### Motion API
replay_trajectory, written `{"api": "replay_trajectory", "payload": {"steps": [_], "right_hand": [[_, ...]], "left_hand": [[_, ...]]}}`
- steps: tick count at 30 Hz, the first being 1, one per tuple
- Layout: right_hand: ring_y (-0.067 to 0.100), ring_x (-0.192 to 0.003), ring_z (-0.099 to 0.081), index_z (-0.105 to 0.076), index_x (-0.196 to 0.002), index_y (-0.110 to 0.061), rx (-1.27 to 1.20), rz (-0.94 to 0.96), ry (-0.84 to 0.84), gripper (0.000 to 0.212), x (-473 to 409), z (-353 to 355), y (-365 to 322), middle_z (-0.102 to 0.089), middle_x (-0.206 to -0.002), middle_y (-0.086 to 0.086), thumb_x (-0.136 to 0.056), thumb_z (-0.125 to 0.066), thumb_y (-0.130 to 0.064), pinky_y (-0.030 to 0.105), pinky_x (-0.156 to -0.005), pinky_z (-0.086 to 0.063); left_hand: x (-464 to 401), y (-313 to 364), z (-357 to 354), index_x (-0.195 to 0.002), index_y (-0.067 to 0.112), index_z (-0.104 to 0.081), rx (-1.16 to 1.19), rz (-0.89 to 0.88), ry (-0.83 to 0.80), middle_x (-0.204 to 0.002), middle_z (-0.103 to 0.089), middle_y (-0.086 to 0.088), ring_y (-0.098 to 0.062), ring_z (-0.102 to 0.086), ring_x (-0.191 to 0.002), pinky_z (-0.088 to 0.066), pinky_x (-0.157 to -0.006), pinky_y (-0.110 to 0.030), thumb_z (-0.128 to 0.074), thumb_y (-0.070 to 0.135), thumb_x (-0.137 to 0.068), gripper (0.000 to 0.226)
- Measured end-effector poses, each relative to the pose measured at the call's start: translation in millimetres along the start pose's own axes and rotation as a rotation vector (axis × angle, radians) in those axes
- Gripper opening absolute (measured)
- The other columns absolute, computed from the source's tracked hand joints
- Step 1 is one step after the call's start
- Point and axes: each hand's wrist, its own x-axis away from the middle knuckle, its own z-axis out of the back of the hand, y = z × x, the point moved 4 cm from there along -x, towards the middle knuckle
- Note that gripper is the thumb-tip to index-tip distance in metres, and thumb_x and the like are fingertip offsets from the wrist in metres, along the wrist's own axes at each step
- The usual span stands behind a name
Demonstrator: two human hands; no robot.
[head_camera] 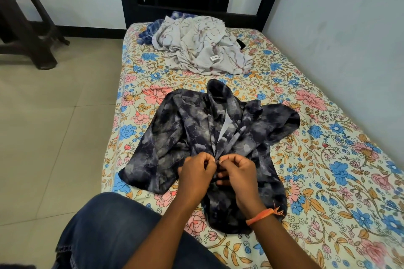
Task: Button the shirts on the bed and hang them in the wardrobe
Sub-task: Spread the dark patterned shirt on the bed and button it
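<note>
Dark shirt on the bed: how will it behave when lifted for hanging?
Likely floppy: the dark shirt lies creased, its sleeve bunched. Probably light, since both hands, left hand and right hand, pinch only its front edges. Above them the front gapes open, so it may splay when lifted.

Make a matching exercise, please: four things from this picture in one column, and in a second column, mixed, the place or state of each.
Things:
1. dark shirt
2. pale shirt
3. orange thread band
4. dark stool

Places or states:
A. crumpled near the headboard
B. on the floor, left of the bed
C. spread on the bed, both hands pinching its front edges
D. around the right wrist

Pairs: 1-C, 2-A, 3-D, 4-B
</note>
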Motion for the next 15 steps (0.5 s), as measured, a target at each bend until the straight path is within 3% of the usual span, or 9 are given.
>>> {"api": "replay_trajectory", "payload": {"steps": [3, 5, 8, 11, 15], "right_hand": [[0.024, -0.057, -0.065, -0.07, -0.085, -0.013, 0.134, 0.12, 0.098, 0.01, -7.0, 5.6, -6.4, -0.07, -0.076, 0.012, -0.091, -0.063, -0.01, 0.033, -0.048, -0.055], [0.019, -0.055, -0.064, -0.07, -0.083, -0.013, 0.156, 0.13, 0.094, 0.011, -16.2, 3.0, -12.4, -0.069, -0.074, 0.013, -0.091, -0.067, -0.02, 0.031, -0.046, -0.054], [0.022, -0.057, -0.067, -0.067, -0.079, -0.005, 0.228, 0.062, 0.083, 0.025, -36.8, -3.3, -18.1, -0.068, -0.074, 0.018, -0.089, -0.07, -0.028, 0.03, -0.044, -0.053], [0.018, -0.052, -0.064, -0.06, -0.073, -0.004, 0.159, -0.033, 0.073, 0.029, -53.1, -4.8, -19.1, -0.064, -0.071, 0.016, -0.09, -0.07, -0.026, 0.031, -0.045, -0.053], [0.015, -0.054, -0.061, -0.065, -0.086, 0.006, 0.078, -0.006, 0.119, 0.026, -65.2, -2.3, -25.8, -0.069, -0.079, 0.019, -0.088, -0.072, -0.019, 0.029, -0.046, -0.053]], "left_hand": [[3.8, 8.1, 3.1, -0.08, 0.031, -0.05, -0.287, -0.102, 0.084, -0.076, -0.05, 0.016, -0.011, -0.04, -0.088, -0.022, -0.077, -0.031, -0.052, 0.031, -0.093, 0.013], [5.5, 11.8, 2.6, -0.082, 0.029, -0.052, -0.435, -0.2, 0.135, -0.081, -0.052, 0.015, -0.014, -0.043, -0.089, -0.018, -0.074, -0.032, -0.054, 0.033, -0.091, 0.01], [4.3, 10.4, -3.4, -0.082, 0.024, -0.059, -0.607, -0.327, 0.183, -0.08, -0.058, 0.009, -0.019, -0.05, -0.083, -0.023, -0.07, -0.034, -0.057, 0.035, -0.088, 0.012], [4.9, 11.6, -7.4, -0.078, 0.023, -0.06, -0.727, -0.382, 0.215, -0.073, -0.059, 0.007, -0.019, -0.052, -0.075, -0.035, -0.066, -0.037, -0.041, 0.037, -0.086, 0.025], [1.7, 9.5, -7.5, -0.076, 0.021, -0.06, -0.738, -0.388, 0.235, -0.072, -0.059, 0.005, -0.02, -0.051, -0.076, -0.034, -0.066, -0.037, -0.038, 0.037, -0.084, 0.028]]}}
